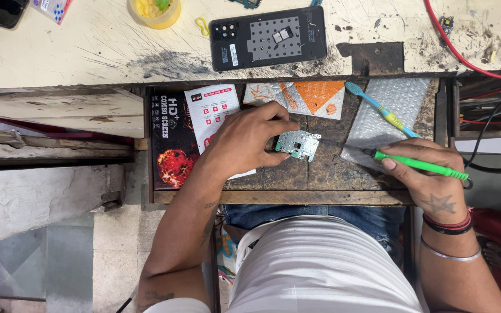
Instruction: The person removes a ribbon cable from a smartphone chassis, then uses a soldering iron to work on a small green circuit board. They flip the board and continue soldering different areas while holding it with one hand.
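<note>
My left hand (pixel 244 141) pinches a small green circuit board (pixel 298 144) and holds it over the open wooden drawer (pixel 320 197). My right hand (pixel 427 171) grips a soldering iron with a green handle (pixel 421 164). The iron's dark tip (pixel 343 145) points left and sits just right of the board. Whether the tip touches the board I cannot tell. On the scratched bench top (pixel 88 52) above the drawer lies a black phone (pixel 268 37), back cover off.
In the drawer lie a black box with a red picture (pixel 172 139), printed cards (pixel 213 107), an orange-and-white packet (pixel 314 97), a blue toothbrush (pixel 378 110) and bubble wrap (pixel 389 104). A yellow pot (pixel 155 11) and a red cable (pixel 459 58) sit on the bench.
</note>
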### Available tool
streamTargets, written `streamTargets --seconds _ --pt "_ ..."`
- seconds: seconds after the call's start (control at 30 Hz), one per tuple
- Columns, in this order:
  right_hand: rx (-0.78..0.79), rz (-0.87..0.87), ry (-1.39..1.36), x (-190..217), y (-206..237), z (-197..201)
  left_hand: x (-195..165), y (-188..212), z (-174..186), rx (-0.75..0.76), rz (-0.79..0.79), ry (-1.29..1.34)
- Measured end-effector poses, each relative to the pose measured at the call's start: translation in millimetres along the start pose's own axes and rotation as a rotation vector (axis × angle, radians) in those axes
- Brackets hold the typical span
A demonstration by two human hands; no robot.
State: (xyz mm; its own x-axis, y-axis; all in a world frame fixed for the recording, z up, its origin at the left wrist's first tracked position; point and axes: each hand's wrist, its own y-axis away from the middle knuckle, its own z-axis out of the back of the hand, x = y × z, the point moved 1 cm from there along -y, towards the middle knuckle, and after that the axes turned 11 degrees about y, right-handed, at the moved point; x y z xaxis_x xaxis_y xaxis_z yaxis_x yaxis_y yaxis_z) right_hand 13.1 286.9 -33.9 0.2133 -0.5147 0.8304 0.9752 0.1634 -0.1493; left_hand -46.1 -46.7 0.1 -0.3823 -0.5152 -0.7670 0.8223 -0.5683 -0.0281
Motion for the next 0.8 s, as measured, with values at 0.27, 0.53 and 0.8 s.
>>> streamTargets --seconds 0.27,0.53,0.8 --pt "0.014 -0.029 0.013 1.4 -0.1 0.2 0.1 0.4 0.2 -0.007 -0.008 0.000" --pt "0.028 -0.006 0.046 1.9 -0.9 0.1 0.6 0.3 -0.7 0.001 -0.002 0.001" --pt "0.003 0.011 0.033 1.6 -1.3 -0.3 1.0 0.1 -1.2 -0.001 -0.005 0.003"
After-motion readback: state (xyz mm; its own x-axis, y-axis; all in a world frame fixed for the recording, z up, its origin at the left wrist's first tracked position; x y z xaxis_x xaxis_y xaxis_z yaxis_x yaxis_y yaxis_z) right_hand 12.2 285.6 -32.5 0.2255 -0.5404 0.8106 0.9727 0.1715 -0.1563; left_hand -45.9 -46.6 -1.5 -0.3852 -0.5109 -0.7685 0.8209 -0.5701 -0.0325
